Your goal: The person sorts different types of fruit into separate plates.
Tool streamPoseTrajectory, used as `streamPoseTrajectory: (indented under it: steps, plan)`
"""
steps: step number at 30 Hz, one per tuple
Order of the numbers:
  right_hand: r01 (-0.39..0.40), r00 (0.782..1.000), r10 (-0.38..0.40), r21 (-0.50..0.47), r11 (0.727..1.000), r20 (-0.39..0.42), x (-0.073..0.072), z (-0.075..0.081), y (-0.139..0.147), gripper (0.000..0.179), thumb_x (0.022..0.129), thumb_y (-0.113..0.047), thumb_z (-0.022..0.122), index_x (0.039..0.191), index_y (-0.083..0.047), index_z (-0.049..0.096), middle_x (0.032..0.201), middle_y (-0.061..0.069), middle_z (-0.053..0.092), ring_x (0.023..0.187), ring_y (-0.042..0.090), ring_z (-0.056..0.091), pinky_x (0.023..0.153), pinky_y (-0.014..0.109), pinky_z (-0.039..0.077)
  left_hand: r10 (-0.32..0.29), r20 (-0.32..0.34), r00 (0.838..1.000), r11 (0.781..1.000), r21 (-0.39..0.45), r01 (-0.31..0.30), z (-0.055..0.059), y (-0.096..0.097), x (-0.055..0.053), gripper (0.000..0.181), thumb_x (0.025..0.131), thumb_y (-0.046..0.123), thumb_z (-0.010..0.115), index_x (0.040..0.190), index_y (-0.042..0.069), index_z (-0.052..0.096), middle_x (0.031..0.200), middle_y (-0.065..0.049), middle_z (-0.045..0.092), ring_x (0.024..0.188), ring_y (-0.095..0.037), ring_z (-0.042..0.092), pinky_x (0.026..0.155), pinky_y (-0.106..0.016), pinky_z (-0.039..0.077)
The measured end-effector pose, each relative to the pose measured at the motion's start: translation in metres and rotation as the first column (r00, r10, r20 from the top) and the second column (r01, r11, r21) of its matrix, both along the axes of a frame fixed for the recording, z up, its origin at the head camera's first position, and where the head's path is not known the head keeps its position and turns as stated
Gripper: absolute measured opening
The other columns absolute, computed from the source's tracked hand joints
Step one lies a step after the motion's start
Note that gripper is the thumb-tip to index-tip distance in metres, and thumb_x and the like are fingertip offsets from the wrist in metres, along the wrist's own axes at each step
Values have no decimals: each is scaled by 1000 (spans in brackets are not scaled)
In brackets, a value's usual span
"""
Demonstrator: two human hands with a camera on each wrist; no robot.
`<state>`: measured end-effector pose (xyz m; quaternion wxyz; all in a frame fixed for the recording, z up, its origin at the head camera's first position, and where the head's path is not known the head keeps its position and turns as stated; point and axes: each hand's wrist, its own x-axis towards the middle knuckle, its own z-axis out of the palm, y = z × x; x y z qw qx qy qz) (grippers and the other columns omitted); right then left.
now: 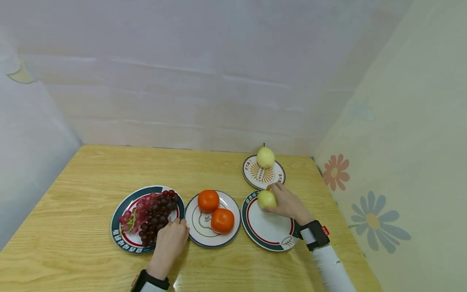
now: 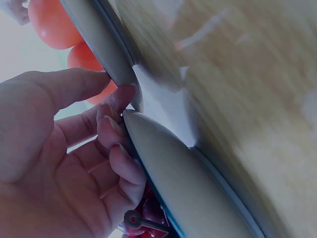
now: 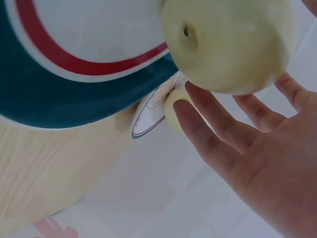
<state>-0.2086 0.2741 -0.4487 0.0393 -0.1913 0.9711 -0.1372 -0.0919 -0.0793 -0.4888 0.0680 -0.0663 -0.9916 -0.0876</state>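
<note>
In the head view my left hand (image 1: pixel 171 236) is between a grape plate (image 1: pixel 122 242) and a white plate (image 1: pixel 197 237) bearing two orange-red round fruits (image 1: pixel 222 221). Thumb and forefinger pinch the white plate's rim (image 2: pixel 111 54) in the left wrist view; the other fingers curl beside the grape plate's rim. My right hand (image 1: pixel 289 204) holds a pale yellow pear (image 1: pixel 266 199) at the far side of a green-and-red-rimmed plate (image 1: pixel 270 235). In the right wrist view its fingers (image 3: pixel 218 119) lie along the pear; the thumb is mostly hidden there.
Red and dark grapes (image 1: pixel 157 217) lie in bunches on the left plate. Behind the right plate, a smaller patterned plate (image 1: pixel 251 172) bears another pear (image 1: pixel 265 157) with its stem up. The wooden table (image 1: pixel 91 178) meets a papered back wall and a flowered right wall (image 1: pixel 386 162).
</note>
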Motion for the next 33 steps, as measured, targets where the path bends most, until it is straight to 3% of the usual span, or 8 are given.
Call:
streamPoseTrajectory:
  steps: [7,14,20,25,30,33]
  plan:
    - [82,996,-79,-89,993,34,-34,12,1,82,83,-55,63,144,-9,35,146,24,37,124,45,49,92,58,45,8,-14,1000,1000,-2,-8,1,0,0,20,83,20,70,80,2,62,69,-9,57,57,-23,55,48,-36,44]
    - [183,983,-185,-152,971,2,-82,16,-5,76,88,-46,61,146,-7,30,147,25,30,125,47,45,95,59,42,9,-21,1000,1000,9,-9,0,0,0,19,82,19,70,79,2,61,68,-9,56,56,-23,54,48,-36,44]
    - [256,965,-261,-117,960,-27,-112,3,-4,79,85,-42,66,146,-8,31,145,26,32,126,47,44,95,60,42,8,-22,1000,1000,12,-8,-2,2,1,19,82,19,70,80,2,61,68,-9,56,56,-23,54,48,-37,44]
    - [282,957,-286,-72,957,-41,-124,-7,-3,81,83,-34,70,148,-8,28,149,25,29,123,50,46,92,60,44,7,-38,999,1000,14,-6,-5,3,3,20,81,19,71,78,2,61,67,-9,56,56,-23,54,47,-37,44]
    - [246,969,-246,-24,969,6,-129,-15,-5,86,84,-33,69,151,-10,20,157,22,17,128,53,41,97,60,41,8,-27,1000,1000,5,-8,-6,2,2,21,81,20,71,79,2,61,68,-9,56,56,-23,54,48,-37,44]
    - [222,975,-222,-3,975,14,-134,-21,-2,85,85,-35,67,151,-10,21,155,24,18,129,53,39,98,60,40,7,-30,1000,1000,4,-7,-6,3,0,21,81,20,71,80,2,61,68,-9,56,55,-23,54,48,-37,44]
